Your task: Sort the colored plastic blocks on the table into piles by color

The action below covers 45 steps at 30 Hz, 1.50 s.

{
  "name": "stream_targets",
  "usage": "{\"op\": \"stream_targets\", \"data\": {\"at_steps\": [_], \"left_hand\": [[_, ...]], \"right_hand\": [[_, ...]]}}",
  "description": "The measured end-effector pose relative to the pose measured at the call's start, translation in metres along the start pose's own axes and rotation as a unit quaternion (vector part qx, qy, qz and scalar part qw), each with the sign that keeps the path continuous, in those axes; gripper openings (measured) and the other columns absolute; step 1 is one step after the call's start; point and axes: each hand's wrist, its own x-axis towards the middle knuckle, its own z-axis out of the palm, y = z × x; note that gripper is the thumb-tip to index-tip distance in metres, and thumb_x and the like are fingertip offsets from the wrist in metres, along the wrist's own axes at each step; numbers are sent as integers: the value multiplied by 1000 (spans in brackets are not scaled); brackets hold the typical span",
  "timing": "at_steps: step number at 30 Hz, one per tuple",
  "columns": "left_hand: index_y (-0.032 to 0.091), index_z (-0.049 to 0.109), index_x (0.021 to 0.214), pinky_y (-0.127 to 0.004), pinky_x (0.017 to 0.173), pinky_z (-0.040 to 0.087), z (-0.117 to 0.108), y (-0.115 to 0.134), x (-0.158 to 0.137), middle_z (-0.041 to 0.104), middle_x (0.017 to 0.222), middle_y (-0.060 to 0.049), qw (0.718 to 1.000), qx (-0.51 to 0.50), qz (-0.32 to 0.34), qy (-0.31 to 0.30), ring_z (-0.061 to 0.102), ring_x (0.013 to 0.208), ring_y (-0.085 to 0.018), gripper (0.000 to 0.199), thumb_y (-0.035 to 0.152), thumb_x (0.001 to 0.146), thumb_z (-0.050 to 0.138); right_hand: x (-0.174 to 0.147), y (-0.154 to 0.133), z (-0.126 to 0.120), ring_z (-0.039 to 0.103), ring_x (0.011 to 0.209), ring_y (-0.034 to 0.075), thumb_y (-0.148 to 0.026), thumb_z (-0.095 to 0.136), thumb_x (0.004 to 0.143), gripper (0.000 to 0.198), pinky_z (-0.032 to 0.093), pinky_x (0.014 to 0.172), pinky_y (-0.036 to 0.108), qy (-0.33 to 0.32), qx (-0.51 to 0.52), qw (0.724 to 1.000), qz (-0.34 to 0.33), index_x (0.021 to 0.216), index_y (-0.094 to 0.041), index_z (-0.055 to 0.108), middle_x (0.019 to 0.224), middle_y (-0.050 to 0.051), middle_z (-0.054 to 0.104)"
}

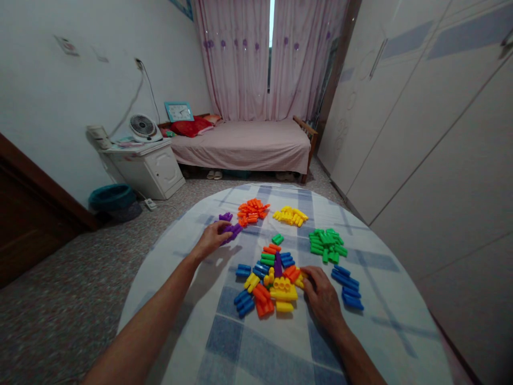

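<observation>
Beyond the left of the pile (pixel 283 293) of ribbed plastic blocks, left hand (pixel 211 238) curled at purple blocks (pixel 234 232), at its right edge, right hand (pixel 323 293) touching yellow block (pixel 299 280), finger grips unclear, far left of it, bin (pixel 113 198), contents hidden

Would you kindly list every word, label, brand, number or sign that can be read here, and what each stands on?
No text can be read with certainty.
Blue-framed clock: dial markings too small and blurred to read.
Plastic blocks: no lettering can be made out.
</observation>
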Motion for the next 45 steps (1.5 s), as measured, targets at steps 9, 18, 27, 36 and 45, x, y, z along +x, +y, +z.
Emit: {"op": "stream_targets", "data": {"at_steps": [9, 18, 27, 36, 45], "left_hand": [[19, 66, 91, -41, 74, 48, -14, -28, 22, 66, 88, -9, 977, 136, -39, 161, 61, 77, -23, 21, 20, 72, 60], [19, 64, 95, -44, 97, 39, 15, 5, 1, 59, 104, -11, 972, 156, 81, 156, 52, 104, -25, 22, 15, 76, 53], [19, 64, 107, -29, 81, 48, 85, 48, -31, 65, 104, -6, 981, 7, 111, -160, 60, 93, -18, 32, 31, 78, 57], [14, 66, 81, -26, 64, 44, 101, 68, -27, 65, 76, -3, 986, -35, 1, -163, 58, 71, -16, 24, 33, 68, 62], [14, 61, 70, -24, 61, 44, 99, 59, -24, 60, 65, 1, 967, -230, -76, -81, 55, 64, -12, 22, 36, 67, 63]], "right_hand": [[0, -2, -1, 55, 98, 18, -23, 43, 84, 23, 44, 88, 32, 3, 0, 1000, 2, 99, -19, 60, 102, 6, 60], [0, -1, -1, 54, 99, 19, -22, 43, 83, 22, 43, 90, 33, 2, 6, 1000, 2, 98, -20, 59, 102, 6, 60], [0, -4, -3, 53, 99, 19, -21, 42, 84, 23, 42, 91, 34, -5, 11, 1000, 6, 100, -19, 58, 103, 6, 59], [1, -7, -5, 54, 99, 19, -20, 42, 82, 23, 43, 89, 34, -8, 19, 1000, 10, 98, -19, 59, 102, 6, 59], [1, -7, -4, 54, 99, 20, -20, 43, 83, 22, 43, 89, 34, -4, 23, 1000, 1, 98, -20, 59, 102, 7, 60]]}}
